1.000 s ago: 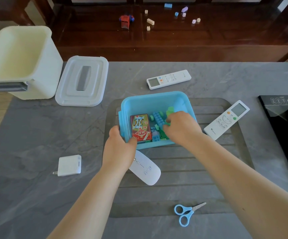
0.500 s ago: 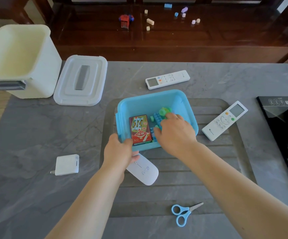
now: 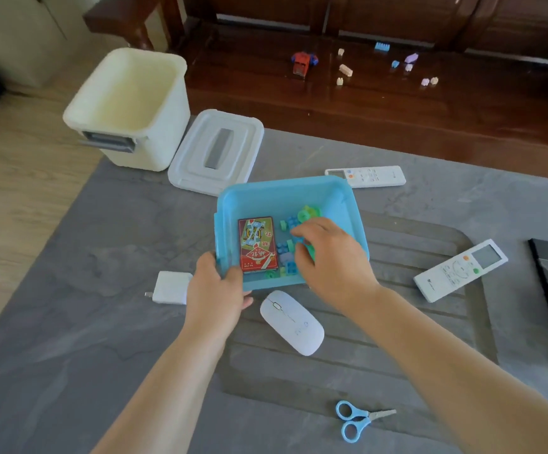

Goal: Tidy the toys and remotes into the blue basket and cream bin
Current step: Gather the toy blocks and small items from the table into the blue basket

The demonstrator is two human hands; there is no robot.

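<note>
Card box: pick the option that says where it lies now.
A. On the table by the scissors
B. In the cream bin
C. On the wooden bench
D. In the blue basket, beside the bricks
D: the card box lies flat on the floor of the blue basket, at its left side, with the bricks just to its right.

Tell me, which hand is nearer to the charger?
Left. The left hand grips the basket's near-left corner, right beside the charger. The right hand is inside the basket among the blocks, farther away.
</note>
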